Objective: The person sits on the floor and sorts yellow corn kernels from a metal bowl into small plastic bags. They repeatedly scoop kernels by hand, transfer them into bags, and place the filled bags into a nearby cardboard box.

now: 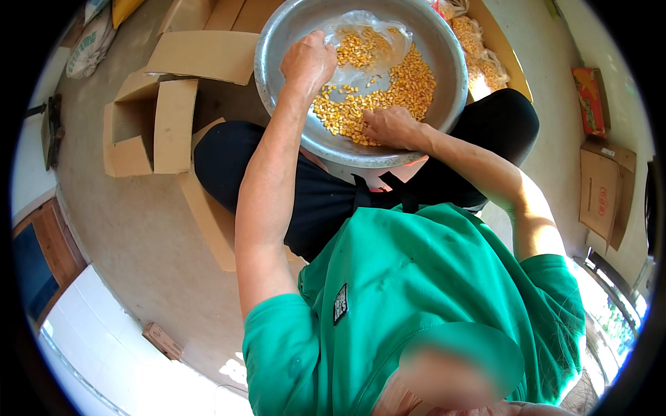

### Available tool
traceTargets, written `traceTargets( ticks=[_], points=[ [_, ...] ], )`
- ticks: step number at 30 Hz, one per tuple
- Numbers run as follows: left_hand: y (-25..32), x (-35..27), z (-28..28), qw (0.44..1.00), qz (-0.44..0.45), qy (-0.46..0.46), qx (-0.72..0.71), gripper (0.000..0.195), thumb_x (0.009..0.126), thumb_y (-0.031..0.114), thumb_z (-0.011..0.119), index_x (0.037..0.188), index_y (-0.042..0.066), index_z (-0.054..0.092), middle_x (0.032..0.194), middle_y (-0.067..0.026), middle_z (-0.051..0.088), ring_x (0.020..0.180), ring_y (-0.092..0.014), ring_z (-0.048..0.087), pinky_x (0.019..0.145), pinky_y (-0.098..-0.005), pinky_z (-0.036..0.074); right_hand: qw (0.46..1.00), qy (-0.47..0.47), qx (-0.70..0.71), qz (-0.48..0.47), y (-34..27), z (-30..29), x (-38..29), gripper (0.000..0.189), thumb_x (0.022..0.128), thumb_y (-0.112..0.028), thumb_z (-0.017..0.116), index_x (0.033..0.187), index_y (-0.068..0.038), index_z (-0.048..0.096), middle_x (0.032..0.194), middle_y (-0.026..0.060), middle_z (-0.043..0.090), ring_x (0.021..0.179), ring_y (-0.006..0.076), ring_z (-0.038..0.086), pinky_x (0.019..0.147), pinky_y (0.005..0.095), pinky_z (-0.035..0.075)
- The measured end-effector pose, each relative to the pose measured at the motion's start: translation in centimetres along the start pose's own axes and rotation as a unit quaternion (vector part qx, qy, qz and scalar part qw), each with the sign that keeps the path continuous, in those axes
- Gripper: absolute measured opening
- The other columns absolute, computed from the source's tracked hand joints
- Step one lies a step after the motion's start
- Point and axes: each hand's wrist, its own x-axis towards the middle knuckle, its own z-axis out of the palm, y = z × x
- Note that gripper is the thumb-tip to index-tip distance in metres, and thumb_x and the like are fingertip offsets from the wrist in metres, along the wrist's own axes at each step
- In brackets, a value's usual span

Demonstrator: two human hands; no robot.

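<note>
A wide metal basin [283, 112] rests between my knees, with loose yellow corn kernels [411, 83] spread along its bottom. Inside it, a clear plastic bag [387, 44] lies partly filled with kernels. My left hand [310, 60] is closed on the bag's edge at the basin's left side. At the near side of the basin, my right hand [393, 126] touches the loose kernels, fingers bent down into them; whether any kernels are within the fingers cannot be seen.
Open cardboard boxes [174, 125] stand on the floor at the left. Beyond the basin at the right, a cardboard box [507, 47] holds several bags of corn [489, 67]. A white woven sack [91, 49] lies at the upper left. More cartons [598, 182] are by the right wall.
</note>
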Motion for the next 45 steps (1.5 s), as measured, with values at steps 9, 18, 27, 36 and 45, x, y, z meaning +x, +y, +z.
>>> traceTargets(
  ticks=[9, 18, 27, 36, 45],
  points=[
    [0.0, 0.3, 0.2, 1.000, 0.005, -0.007, 0.001, 0.026, 0.087, 0.023, 0.055, 0.100, 0.003, 0.065, 0.100, -0.0211, 0.068, 0.095, -0.039, 0.065, 0.083, -0.0498, 0.051, 0.998, -0.029, 0.026, -0.052, 0.0, -0.6, -0.5, 0.038, 0.092, -0.037, 0.049, 0.088, -0.002, 0.062, 0.072, 0.0219, 0.066, 0.069, 0.0396, 0.066, 0.065, 0.0510, 0.052],
    [0.0, 0.2, 0.4, 1.000, 0.007, -0.011, 0.005, 0.026, 0.086, 0.023, 0.055, 0.100, 0.003, 0.065, 0.099, -0.0212, 0.068, 0.095, -0.039, 0.065, 0.083, -0.0498, 0.051, 0.997, -0.009, 0.050, -0.055, 1.5, 2.6, 1.4, 0.034, 0.092, -0.034, 0.050, 0.089, -0.004, 0.065, 0.083, 0.0231, 0.067, 0.078, 0.0388, 0.066, 0.072, 0.0481, 0.053],
    [0.1, 0.2, 0.5, 1.000, 0.023, -0.004, 0.006, 0.026, 0.086, 0.023, 0.055, 0.098, 0.001, 0.065, 0.099, -0.0209, 0.068, 0.094, -0.039, 0.065, 0.083, -0.0499, 0.050, 0.891, 0.108, 0.431, 0.098, 3.7, -5.6, 4.9, 0.040, 0.096, -0.038, 0.051, 0.091, 0.000, 0.063, 0.067, 0.0094, 0.057, 0.061, 0.0205, 0.057, 0.056, 0.0364, 0.045],
    [0.1, 0.5, 0.6, 1.000, 0.021, -0.014, 0.002, 0.028, 0.086, 0.025, 0.054, 0.098, 0.002, 0.065, 0.098, -0.0215, 0.068, 0.094, -0.040, 0.064, 0.083, -0.0500, 0.049, 0.805, 0.145, 0.550, 0.170, 6.9, -6.7, 12.0, 0.040, 0.096, -0.041, 0.044, 0.103, -0.005, 0.059, 0.059, 0.0033, 0.052, 0.043, 0.0132, 0.045, 0.043, 0.0289, 0.037],
    [0.1, 0.7, 0.7, 0.999, 0.030, -0.015, -0.004, 0.030, 0.086, 0.027, 0.053, 0.102, 0.004, 0.064, 0.099, -0.0223, 0.067, 0.096, -0.042, 0.063, 0.083, -0.0511, 0.048, 0.832, 0.157, 0.495, 0.197, 9.4, -4.4, 15.3, 0.035, 0.096, -0.026, 0.047, 0.116, 0.001, 0.058, 0.096, 0.0113, 0.062, 0.071, 0.0171, 0.064, 0.061, 0.0298, 0.057]
  ],
)
